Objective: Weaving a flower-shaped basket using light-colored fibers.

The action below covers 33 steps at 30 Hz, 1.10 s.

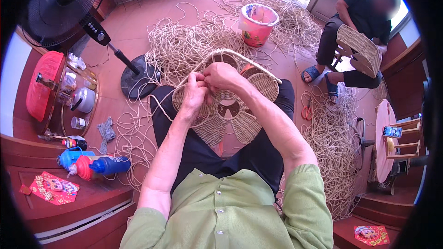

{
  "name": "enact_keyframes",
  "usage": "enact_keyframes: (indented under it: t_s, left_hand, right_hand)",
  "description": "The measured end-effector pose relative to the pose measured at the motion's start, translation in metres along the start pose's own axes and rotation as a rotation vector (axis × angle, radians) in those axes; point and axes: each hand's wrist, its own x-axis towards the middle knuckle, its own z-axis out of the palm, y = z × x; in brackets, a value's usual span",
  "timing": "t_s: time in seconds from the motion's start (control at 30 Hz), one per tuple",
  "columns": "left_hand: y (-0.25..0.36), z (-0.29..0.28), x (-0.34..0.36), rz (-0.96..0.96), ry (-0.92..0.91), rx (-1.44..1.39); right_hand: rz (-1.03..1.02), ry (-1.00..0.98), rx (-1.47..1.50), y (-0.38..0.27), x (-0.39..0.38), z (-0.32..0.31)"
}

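Observation:
Across my lap lies a woven seat-like piece [210,127] of pale twisted cord, with petal-shaped panels around a small round centre and a curved outer rim. My left hand [196,93] is closed at its upper left part, pinching the cord. My right hand [222,78] is closed right beside it, its fingertips meeting the left ones on the cord. The exact grip is partly hidden behind the fingers. A loose strand of cord [160,103] hangs left of my left hand, by the woven piece's edge.
Heaps of cord [184,41] cover the floor ahead and at right [334,147]. A pink bucket [259,37] stands beyond my knees. Orange-handled scissors [306,110] lie at right. A standing fan [99,34], bottles [108,165] and a seated person holding a woven piece [357,50] are around me.

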Motion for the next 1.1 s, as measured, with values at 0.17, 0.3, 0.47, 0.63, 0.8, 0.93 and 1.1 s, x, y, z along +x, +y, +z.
enact_keyframes:
  t_s: [0.17, 0.3, 0.47, 0.63, 0.8, 0.93, 1.1]
  left_hand:
    - [0.003, -0.003, -0.023, 0.057, 0.021, 0.083]
    - [-0.006, 0.006, -0.040, 0.295, 0.354, 0.224]
    - [-0.007, 0.018, -0.039, 0.552, 0.383, 0.593]
    - [-0.014, 0.029, -0.032, 0.658, 0.360, 0.704]
    - [-0.015, 0.000, -0.012, 0.621, 0.578, 0.622]
    - [-0.004, 0.007, 0.008, 0.592, 0.593, 0.925]
    - [-0.008, 0.020, 0.017, 0.390, 0.633, 0.985]
  right_hand:
    - [-0.111, 0.424, -0.006, 0.015, -0.031, 0.036]
    - [-0.051, 0.058, 1.674, 0.071, -0.094, 0.035]
    - [-0.326, 0.610, 1.579, 0.052, -0.201, -0.029]
    - [-0.975, 0.505, 1.332, -0.004, -0.326, -0.108]
    - [-1.463, 0.275, 1.377, -0.043, -0.387, -0.110]
    - [-0.845, 0.443, 1.640, 0.017, -0.278, -0.061]
    - [-0.039, 0.299, 0.643, 0.003, -0.117, -0.006]
